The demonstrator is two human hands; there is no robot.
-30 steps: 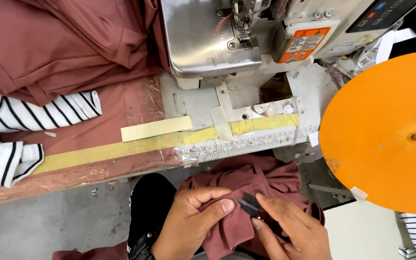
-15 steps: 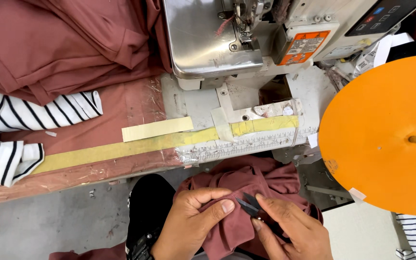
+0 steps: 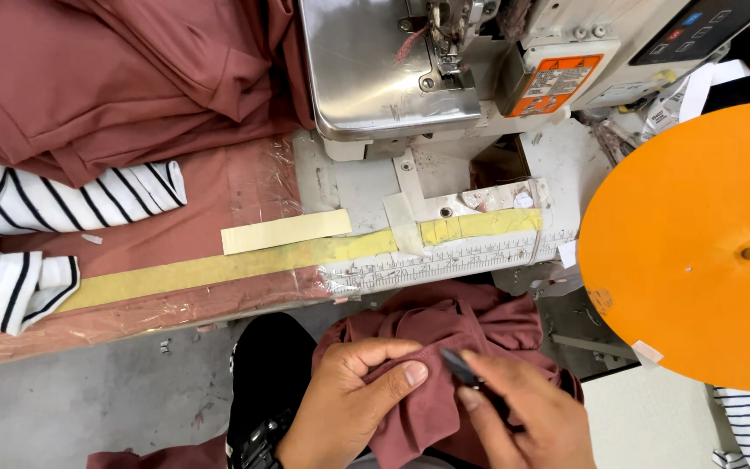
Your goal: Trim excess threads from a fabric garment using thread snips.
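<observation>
— Striped black-and-white fabric (image 3: 19, 234) far left on the table, lying over the edge. What's behind it?

— Heap of maroon garments (image 3: 123, 69), top left, bunched up against the sewing machine (image 3: 392, 78). Tabletop under them is wrapped in clear plastic, with a long strip of yellow tape (image 3: 219, 267) along the front edge and a paler tape piece (image 3: 286, 231) just above it.

— Ruler?

— Printed scale strip (image 3: 444, 265) stuck to the front edge right of the yellow tape, below the machine bed.

— Hands now.

— Left hand (image 3: 349, 408) low centre, fingers curled, thumb and forefinger pinching a fold of maroon cloth (image 3: 444, 347). That cloth sits in the person's lap, below the table edge, bunched between both hands.

— Right hand?

— Right hand (image 3: 527, 417) just beside the left, fingers clenched round a small dark tool (image 3: 460, 366), tip pointing at the pinched fold. Tip looks like it touches the cloth near the left thumb; can't tell what kind of tool, too small.

— Hands touching each other?

— Near, not clearly touching.

— Anything further right?

— Big orange disc (image 3: 696, 252) with a spindle at its centre, right of the machine. More striped fabric at bottom right corner.
</observation>
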